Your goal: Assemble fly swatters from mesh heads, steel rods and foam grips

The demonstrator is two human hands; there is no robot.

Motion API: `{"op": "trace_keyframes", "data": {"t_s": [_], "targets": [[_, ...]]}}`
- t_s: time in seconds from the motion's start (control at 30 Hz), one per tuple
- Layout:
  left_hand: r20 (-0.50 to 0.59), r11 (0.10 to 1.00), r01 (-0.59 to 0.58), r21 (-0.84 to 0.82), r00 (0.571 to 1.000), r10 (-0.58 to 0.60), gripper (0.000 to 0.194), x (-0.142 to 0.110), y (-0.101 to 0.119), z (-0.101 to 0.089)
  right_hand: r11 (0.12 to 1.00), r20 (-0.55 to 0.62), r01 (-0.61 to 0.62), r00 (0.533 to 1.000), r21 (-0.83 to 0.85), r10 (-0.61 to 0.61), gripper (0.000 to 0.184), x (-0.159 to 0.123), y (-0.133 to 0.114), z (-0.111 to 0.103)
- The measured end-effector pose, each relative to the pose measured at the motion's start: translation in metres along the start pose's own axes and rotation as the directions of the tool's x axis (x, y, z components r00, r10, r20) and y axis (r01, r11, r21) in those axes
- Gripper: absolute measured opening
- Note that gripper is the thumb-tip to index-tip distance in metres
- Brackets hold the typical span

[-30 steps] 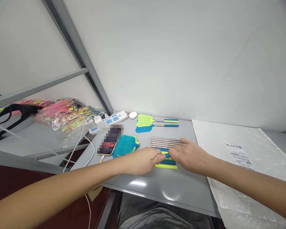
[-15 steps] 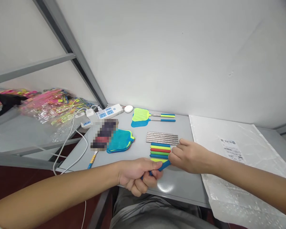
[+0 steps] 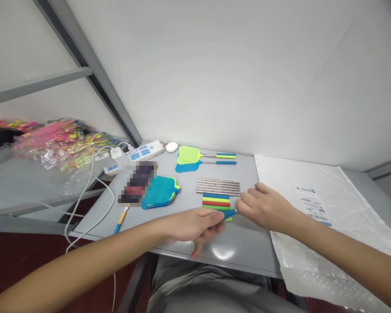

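My left hand [image 3: 203,226] pinches a blue fly swatter handle [image 3: 228,214] between thumb and forefinger; its lower fingers are loose and blurred. Closed at the handle's far end, my right hand [image 3: 259,206] grips a metal rod, of which only a bright glint shows; the fist hides the rest. Behind my hands lie a row of coloured handles [image 3: 216,203] in blue, yellow, red and green, partly covered by my left hand. Several bare metal rods [image 3: 218,187] lie side by side just beyond them.
Two assembled fly swatters [image 3: 189,155] lie by the wall. A stack of swatter heads [image 3: 159,192] is at left, beside a pixelated dark object [image 3: 138,182] and a power strip [image 3: 146,151] with white cables. A white bubble mailer [image 3: 299,243] covers the right side. Bagged items [image 3: 61,139] fill the left shelf.
The view has shifted slightly. My left hand's lower fingers have uncurled from the blue handle, and a metallic glint now shows between the handle and my right hand.
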State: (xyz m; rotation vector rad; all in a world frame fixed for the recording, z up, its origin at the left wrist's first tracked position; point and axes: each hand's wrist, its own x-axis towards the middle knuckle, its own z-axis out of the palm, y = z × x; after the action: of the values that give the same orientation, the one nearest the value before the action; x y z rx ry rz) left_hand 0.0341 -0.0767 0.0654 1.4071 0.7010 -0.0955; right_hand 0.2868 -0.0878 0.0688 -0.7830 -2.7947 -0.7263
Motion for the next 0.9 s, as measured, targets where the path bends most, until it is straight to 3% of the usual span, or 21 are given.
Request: {"op": "trace_keyframes", "data": {"t_s": [0.03, 0.07, 0.13, 0.2, 0.23, 0.3, 0.37, 0.47, 0.6, 0.73, 0.9], "targets": [[-0.17, 0.953, -0.072, 0.296, 0.977, 0.127, 0.041, 0.002, 0.002, -0.001, 0.996, 0.054, -0.078, 0.996, 0.052, 0.075, 0.025, -0.001, -0.001, 0.0], [-0.283, 0.811, -0.072, 0.581, 0.916, 0.284, 0.038, 0.004, 0.004, -0.002, 0.981, 0.112, -0.157, 0.983, 0.111, 0.145, 0.026, -0.001, -0.003, 0.0], [-0.285, 0.39, 0.063, 0.919, 0.79, 0.543, 0.032, 0.007, 0.005, -0.003, 0.931, 0.228, -0.294, 0.942, 0.215, 0.245, 0.026, 0.0, -0.01, -0.003], [-0.155, 0.049, 0.163, 0.985, 0.742, 0.652, 0.028, 0.008, 0.008, -0.003, 0.877, 0.316, -0.392, 0.899, 0.278, 0.302, 0.024, 0.003, -0.018, -0.006], [-0.101, -0.057, 0.188, 0.98, 0.73, 0.676, 0.025, 0.007, 0.01, -0.003, 0.848, 0.347, -0.437, 0.878, 0.298, 0.331, 0.021, 0.005, -0.022, -0.008], [-0.048, -0.156, 0.215, 0.964, 0.717, 0.696, 0.023, 0.005, 0.018, -0.003, 0.801, 0.394, -0.518, 0.832, 0.3, 0.39, 0.019, 0.01, -0.029, -0.013], [-0.084, -0.088, 0.189, 0.978, 0.744, 0.663, 0.026, 0.005, 0.026, -0.004, 0.78, 0.417, -0.572, 0.792, 0.253, 0.445, 0.019, 0.014, -0.034, -0.015], [-0.17, 0.135, 0.114, 0.984, 0.819, 0.549, 0.025, 0.006, 0.031, -0.006, 0.8, 0.396, -0.574, 0.785, 0.174, 0.477, 0.019, 0.018, -0.038, -0.014], [-0.23, 0.32, 0.087, 0.943, 0.868, 0.441, 0.022, 0.006, 0.022, 0.002, 0.882, 0.344, -0.443, 0.863, 0.164, 0.369, 0.014, 0.013, -0.042, 0.0], [-0.27, 0.571, 0.034, 0.82, 0.903, 0.333, 0.031, 0.0, 0.017, 0.025, 0.957, 0.276, -0.254, 0.938, 0.138, 0.209, 0.014, 0.002, -0.044, 0.013], [-0.2, 0.847, -0.029, 0.531, 0.967, 0.159, 0.046, -0.013, 0.015, 0.058, 0.996, 0.128, -0.073, 0.99, 0.048, 0.066, 0.021, -0.009, -0.045, -0.004]]}}
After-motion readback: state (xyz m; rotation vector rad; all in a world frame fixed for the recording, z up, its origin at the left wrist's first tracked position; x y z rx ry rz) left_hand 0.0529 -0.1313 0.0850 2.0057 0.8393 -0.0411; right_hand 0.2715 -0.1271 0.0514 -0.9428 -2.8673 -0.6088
